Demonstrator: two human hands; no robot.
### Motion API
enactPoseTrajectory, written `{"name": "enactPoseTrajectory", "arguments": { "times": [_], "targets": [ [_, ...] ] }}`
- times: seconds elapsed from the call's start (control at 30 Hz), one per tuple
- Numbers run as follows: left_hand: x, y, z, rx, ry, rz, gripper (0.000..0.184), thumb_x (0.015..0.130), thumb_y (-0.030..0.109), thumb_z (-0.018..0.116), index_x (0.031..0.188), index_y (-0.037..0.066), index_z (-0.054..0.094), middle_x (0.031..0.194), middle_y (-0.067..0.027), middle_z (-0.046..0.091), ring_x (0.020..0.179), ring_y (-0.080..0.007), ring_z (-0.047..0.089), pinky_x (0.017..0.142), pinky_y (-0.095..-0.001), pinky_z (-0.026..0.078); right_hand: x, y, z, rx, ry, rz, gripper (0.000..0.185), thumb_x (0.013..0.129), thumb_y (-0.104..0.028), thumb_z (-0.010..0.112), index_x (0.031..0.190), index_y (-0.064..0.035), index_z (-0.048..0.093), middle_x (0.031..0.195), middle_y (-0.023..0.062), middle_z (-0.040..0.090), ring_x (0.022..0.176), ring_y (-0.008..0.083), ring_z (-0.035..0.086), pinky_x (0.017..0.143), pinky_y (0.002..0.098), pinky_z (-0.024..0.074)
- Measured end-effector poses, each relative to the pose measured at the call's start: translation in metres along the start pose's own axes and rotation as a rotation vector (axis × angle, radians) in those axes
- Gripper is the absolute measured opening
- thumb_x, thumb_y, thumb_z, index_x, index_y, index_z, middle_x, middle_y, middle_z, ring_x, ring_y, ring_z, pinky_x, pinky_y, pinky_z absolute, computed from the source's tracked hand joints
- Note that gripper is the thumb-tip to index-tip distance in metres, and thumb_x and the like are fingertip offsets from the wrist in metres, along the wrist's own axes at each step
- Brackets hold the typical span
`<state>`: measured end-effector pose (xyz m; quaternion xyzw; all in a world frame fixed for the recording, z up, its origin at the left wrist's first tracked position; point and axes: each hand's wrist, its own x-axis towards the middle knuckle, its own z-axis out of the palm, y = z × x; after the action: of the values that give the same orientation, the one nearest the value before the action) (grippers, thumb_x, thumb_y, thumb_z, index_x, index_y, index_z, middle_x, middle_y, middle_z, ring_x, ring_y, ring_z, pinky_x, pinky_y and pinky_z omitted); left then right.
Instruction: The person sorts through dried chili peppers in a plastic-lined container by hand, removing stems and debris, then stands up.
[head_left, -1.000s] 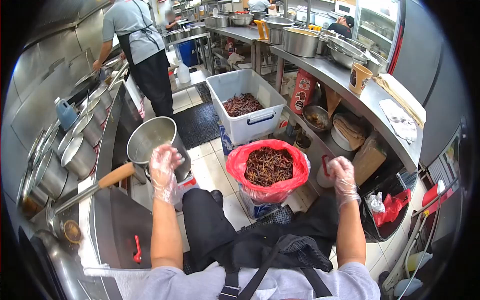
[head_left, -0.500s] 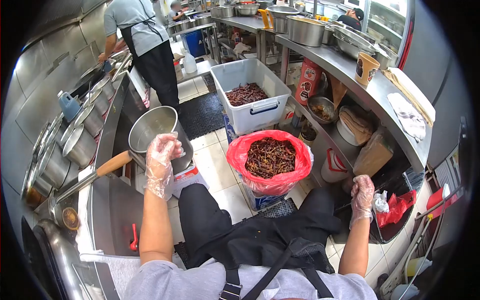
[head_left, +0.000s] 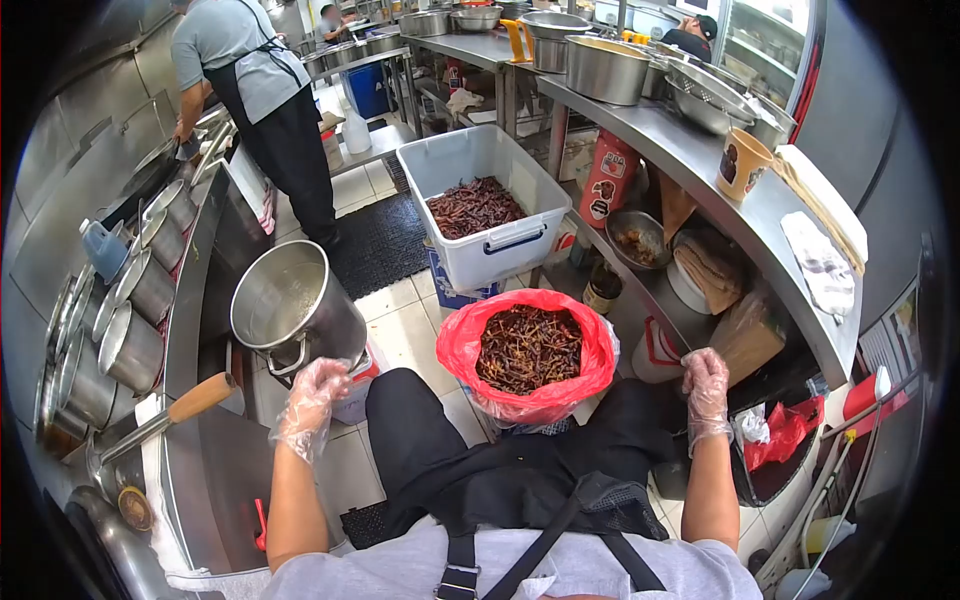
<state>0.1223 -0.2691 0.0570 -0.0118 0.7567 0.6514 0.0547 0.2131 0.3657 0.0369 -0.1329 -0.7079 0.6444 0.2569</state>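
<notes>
My left hand (head_left: 318,393), in a clear plastic glove, is held beside the steel pot (head_left: 330,310), above my left knee. Its fingers are curled together; whatever they hold, if anything, is hidden. My right hand (head_left: 706,388), gloved the same way, is raised near the lower shelf on the right with its fingers bent closed. I cannot make out anything in it. Between my knees stands a red plastic bag (head_left: 455,345), open, full of dark red-brown pieces with yellowish bits that look like dried chillies (head_left: 530,350). Behind it, a translucent tub (head_left: 480,265) holds more dried chillies (head_left: 475,207).
At left, a wooden-handled utensil (head_left: 200,397) juts out beside several pots (head_left: 130,348). A steel counter (head_left: 690,150) curves along the right, with a bowl (head_left: 638,240) on its shelf. A black bin (head_left: 755,478) stands low right. A co-worker (head_left: 240,80) stands at the far left.
My left hand has dropped from in front of the pot to beside its lower side. My right hand has shifted slightly left. The view has shifted a little.
</notes>
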Motion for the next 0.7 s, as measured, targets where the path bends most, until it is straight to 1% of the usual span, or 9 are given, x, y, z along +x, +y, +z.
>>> {"name": "enactPoseTrajectory", "arguments": {
  "times": [0.17,0.27,0.4,0.43,0.47,0.5,0.6,0.63,0.7],
  "targets": [
    [-0.035,-0.044,-0.046,0.101,0.04,-0.087,0.018,0.094,0.005,0.062,0.112,0.001,0.062,0.095,-0.0053,0.065,0.086,-0.0124,0.062,0.076,-0.0283,0.053,-0.019,-0.016,-0.019,-0.314,-0.028,-0.019,0.019,0.093,-0.016,0.064,0.078,-0.0054,0.064,0.058,-0.0028,0.05,0.047,0.007,0.045,0.046,0.025,0.0353],
    [-0.035,-0.066,-0.057,0.008,0.222,-0.182,0.019,0.094,0.009,0.065,0.113,0.005,0.064,0.094,-0.0018,0.066,0.08,-0.0112,0.061,0.07,-0.0266,0.051,-0.02,-0.004,-0.031,-0.212,0.022,0.075,0.018,0.091,-0.016,0.064,0.077,-0.0057,0.063,0.061,-0.0017,0.052,0.05,0.0072,0.046,0.048,0.0253,0.036],
    [0.029,0.041,0.027,0.21,-0.113,0.129,0.027,0.096,0.013,0.063,0.121,0.004,0.064,0.096,-0.0021,0.066,0.084,-0.01,0.061,0.072,-0.0284,0.051,0.009,0.019,0.004,-0.364,-0.084,-0.009,0.021,0.09,-0.019,0.063,0.078,-0.0018,0.063,0.07,0.0051,0.059,0.063,0.0147,0.054,0.058,0.0317,0.0432],
    [0.062,0.056,0.048,0.499,-0.222,0.444,0.031,0.098,0.024,0.063,0.121,0.003,0.066,0.108,-0.0129,0.071,0.097,-0.0236,0.069,0.087,-0.0369,0.055,0.013,-0.006,0.034,-0.536,-0.161,-0.234,0.022,0.09,-0.02,0.062,0.081,0.0002,0.063,0.074,0.009,0.059,0.071,0.0221,0.059,0.068,0.0359,0.0473],
    [0.068,0.118,0.088,0.692,-0.359,0.531,0.033,0.098,0.024,0.06,0.124,0.004,0.065,0.116,-0.0169,0.07,0.106,-0.0309,0.068,0.093,-0.0408,0.054,0.014,-0.025,0.062,-0.589,-0.225,-0.259,0.023,0.091,-0.021,0.062,0.083,0.0004,0.064,0.076,0.0116,0.059,0.077,0.0255,0.061,0.073,0.0379,0.0485],
    [0.085,0.145,0.123,0.781,-0.445,0.884,0.031,0.096,0.022,0.061,0.121,0.006,0.064,0.106,-0.0162,0.069,0.099,-0.0355,0.068,0.09,-0.0449,0.055,0.018,-0.033,0.087,-0.566,-0.286,-0.336,0.019,0.091,-0.017,0.062,0.081,-0.0007,0.064,0.072,0.007,0.055,0.067,0.0186,0.053,0.063,0.034,0.0437],
    [0.045,0.258,0.208,0.67,-0.601,1.474,0.038,0.094,0.023,0.06,0.128,0.005,0.06,0.113,-0.0168,0.068,0.106,-0.0348,0.066,0.091,-0.0421,0.054,0.027,-0.043,0.137,-0.748,-0.463,-0.415,0.015,0.093,-0.013,0.063,0.087,-0.0004,0.066,0.075,0.0091,0.06,0.07,0.0212,0.057,0.067,0.0364,0.0473],
    [0.027,0.277,0.212,0.721,-0.667,1.516,0.038,0.094,0.023,0.06,0.128,0.005,0.06,0.113,-0.017,0.068,0.106,-0.0348,0.066,0.091,-0.0421,0.054,0.05,0.04,0.135,-0.991,-0.299,-1.131,0.013,0.093,-0.012,0.064,0.09,0.0,0.068,0.078,0.0109,0.064,0.075,0.0213,0.061,0.07,0.0363,0.0491],
    [0.0,0.286,0.208,0.911,-0.798,1.491,0.038,0.094,0.022,0.06,0.128,0.005,0.061,0.113,-0.0176,0.068,0.106,-0.0346,0.066,0.092,-0.042,0.055,0.028,-0.027,0.173,-0.726,-0.551,-0.598,0.013,0.093,-0.012,0.064,0.09,0.0001,0.068,0.079,0.0114,0.065,0.073,0.0213,0.061,0.068,0.036,0.0488]
  ]
}}
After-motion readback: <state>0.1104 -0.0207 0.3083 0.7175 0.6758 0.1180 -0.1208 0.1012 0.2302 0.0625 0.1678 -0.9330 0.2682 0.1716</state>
